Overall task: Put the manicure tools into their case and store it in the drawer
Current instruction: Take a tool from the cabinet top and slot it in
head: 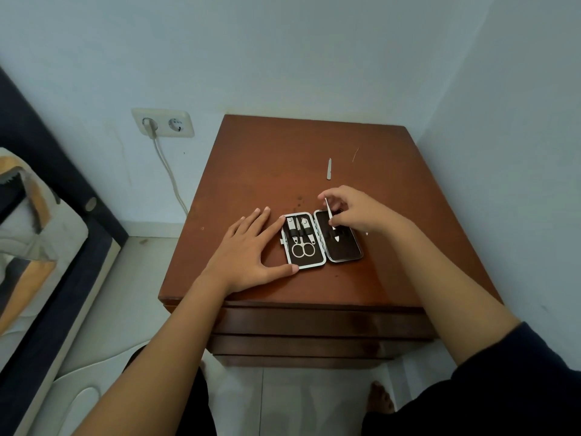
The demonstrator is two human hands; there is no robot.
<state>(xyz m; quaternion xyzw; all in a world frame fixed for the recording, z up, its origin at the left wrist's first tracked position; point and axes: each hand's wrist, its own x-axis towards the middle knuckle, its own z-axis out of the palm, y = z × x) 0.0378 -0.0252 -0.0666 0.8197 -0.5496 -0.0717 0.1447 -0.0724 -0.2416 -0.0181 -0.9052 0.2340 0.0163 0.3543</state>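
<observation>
While the flat left hand (251, 247) steadies one case (320, 240), the right hand (355, 212) pinches one tool (330, 219); one file (329, 169) lies apart.

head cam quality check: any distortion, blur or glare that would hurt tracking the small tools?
Head view: wide-angle bending shows at the edges, where the bed frame and wall corner curve. Lighting is dim, flat and bluish, with soft shadows and no strong glare on the nightstand. The centre is fairly sharp: the scissors in the case read clearly. The tool in the right hand is thin and slightly soft.
</observation>
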